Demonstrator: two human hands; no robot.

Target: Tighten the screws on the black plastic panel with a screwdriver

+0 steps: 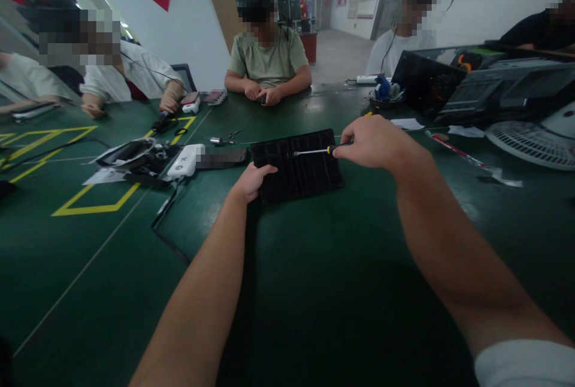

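A flat black ribbed panel [309, 177] is tilted up a little over the green table [341, 291]. At its left edge my left hand [254, 181] grips it, thumb lying over the front. Between the fingers of my right hand [375, 142] is a screwdriver [312, 151] with a black and yellow handle. Its metal shaft points left across the panel, and the tip is near the panel's middle; whether it touches cannot be made out. A dark phone-like slab [222, 159] lies just left of the panel.
A white device [186, 160] with a cable and a heap of dark parts [135, 153] lie on the left. Small metal pieces [231, 135] are beyond the panel. On the right stand a fan [534, 138] and a computer case [507, 84]. Several people sit around the table.
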